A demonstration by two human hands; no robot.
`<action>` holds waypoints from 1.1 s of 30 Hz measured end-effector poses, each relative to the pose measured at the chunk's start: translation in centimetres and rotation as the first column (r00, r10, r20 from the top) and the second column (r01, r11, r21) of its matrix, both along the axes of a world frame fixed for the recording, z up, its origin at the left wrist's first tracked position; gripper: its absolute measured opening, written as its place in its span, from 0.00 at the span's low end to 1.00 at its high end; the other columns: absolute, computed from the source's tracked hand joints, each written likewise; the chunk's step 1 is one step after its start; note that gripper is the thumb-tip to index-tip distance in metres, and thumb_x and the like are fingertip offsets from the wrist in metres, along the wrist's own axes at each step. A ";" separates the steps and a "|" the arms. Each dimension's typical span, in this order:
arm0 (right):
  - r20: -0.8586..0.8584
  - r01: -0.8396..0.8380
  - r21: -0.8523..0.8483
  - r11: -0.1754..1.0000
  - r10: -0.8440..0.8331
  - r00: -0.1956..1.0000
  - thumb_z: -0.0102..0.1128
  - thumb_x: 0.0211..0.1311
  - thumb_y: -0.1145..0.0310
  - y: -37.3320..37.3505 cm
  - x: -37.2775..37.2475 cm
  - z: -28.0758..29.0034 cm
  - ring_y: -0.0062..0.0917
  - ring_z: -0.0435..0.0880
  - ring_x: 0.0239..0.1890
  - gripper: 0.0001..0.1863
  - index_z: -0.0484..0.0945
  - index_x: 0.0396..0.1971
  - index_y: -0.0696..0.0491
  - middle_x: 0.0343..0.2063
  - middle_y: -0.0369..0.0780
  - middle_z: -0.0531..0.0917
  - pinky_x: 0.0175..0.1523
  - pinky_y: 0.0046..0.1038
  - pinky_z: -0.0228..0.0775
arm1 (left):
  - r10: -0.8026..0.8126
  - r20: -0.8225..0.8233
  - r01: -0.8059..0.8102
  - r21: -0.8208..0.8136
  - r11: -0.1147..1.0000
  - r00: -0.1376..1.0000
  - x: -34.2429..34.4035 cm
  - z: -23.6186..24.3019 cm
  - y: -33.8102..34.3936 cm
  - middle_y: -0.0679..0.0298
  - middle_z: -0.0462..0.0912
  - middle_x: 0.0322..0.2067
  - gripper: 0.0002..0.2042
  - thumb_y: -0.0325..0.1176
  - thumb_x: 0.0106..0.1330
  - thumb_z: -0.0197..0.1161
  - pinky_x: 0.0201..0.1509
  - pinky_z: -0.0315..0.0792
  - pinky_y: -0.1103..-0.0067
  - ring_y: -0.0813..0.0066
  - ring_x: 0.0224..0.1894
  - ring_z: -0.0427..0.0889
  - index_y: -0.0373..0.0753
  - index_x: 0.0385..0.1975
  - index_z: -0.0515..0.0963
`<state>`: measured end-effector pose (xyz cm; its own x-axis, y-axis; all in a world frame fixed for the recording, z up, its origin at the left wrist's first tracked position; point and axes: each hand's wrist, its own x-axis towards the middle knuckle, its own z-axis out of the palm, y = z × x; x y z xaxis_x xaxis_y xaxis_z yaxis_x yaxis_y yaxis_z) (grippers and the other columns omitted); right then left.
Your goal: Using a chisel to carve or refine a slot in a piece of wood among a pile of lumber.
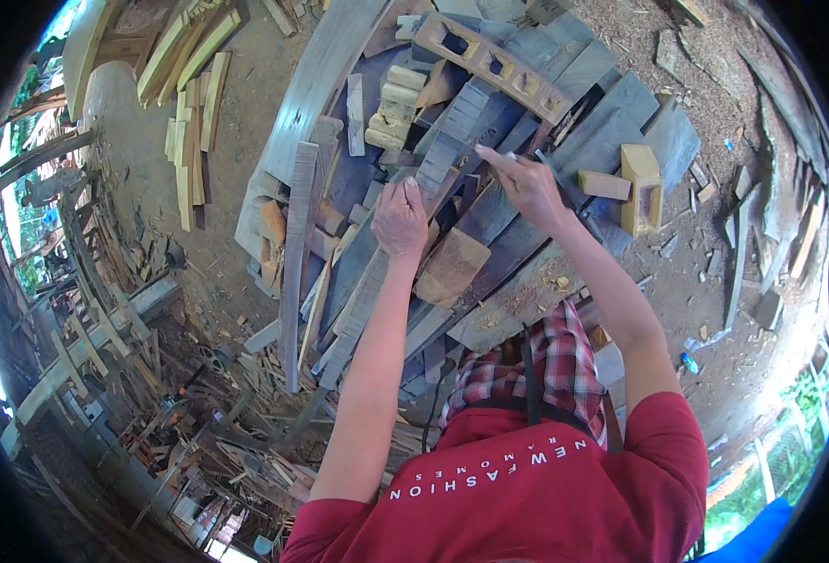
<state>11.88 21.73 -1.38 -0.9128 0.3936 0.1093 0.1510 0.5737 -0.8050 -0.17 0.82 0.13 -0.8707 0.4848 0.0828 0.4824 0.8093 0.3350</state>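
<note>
Notched grey-brown wooden plank, long & narrow w/ a row of square teeth cut along its edge, lies diagonally on top of the heap of weathered grey boards. My left hand presses flat on it, fingers together, palm down. My right hand is just beside it to the right, fingers pinched narrow round a thin dark tool, can't tell what kind. Yellowish mortised wood block stands further right, well apart.
</note>
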 end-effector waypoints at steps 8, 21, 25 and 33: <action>-0.030 -0.019 0.007 1.000 0.019 0.999 0.58 0.64 0.76 -0.3 2.9 -1.1 0.46 0.82 0.26 0.26 0.79 0.62 0.39 0.26 0.49 0.82 0.30 0.42 0.73 | 0.025 0.012 -0.025 -0.007 1.000 1.000 -0.2 0.0 -0.5 0.58 0.78 0.31 0.16 0.41 0.76 0.52 0.36 0.74 0.60 0.53 0.36 0.81 0.39 0.31 0.81; 0.029 -0.001 -0.018 1.000 0.001 1.000 0.58 0.63 0.78 0.1 3.2 -0.5 0.46 0.82 0.26 0.29 0.78 0.63 0.36 0.26 0.49 0.82 0.34 0.42 0.76 | 0.027 -0.007 -0.026 0.057 0.998 1.000 0.0 0.2 -0.3 0.57 0.79 0.30 0.17 0.41 0.77 0.51 0.35 0.71 0.58 0.49 0.34 0.80 0.37 0.29 0.79; 0.035 0.007 -0.027 1.000 -0.006 0.999 0.60 0.62 0.77 0.5 -0.7 0.2 0.44 0.83 0.26 0.28 0.79 0.62 0.38 0.25 0.48 0.82 0.33 0.40 0.76 | 0.014 -0.004 -0.014 0.039 0.999 1.000 0.0 0.0 0.3 0.57 0.80 0.31 0.17 0.41 0.77 0.51 0.35 0.71 0.58 0.49 0.33 0.80 0.37 0.30 0.79; -0.059 0.027 -0.109 0.994 -0.034 0.998 0.57 0.63 0.78 -0.5 3.2 -0.8 0.43 0.82 0.26 0.27 0.80 0.61 0.39 0.25 0.49 0.82 0.31 0.40 0.74 | 0.009 -0.035 -0.008 0.019 1.000 0.999 0.0 0.1 -0.3 0.59 0.79 0.31 0.16 0.41 0.77 0.51 0.35 0.74 0.61 0.54 0.36 0.81 0.38 0.30 0.80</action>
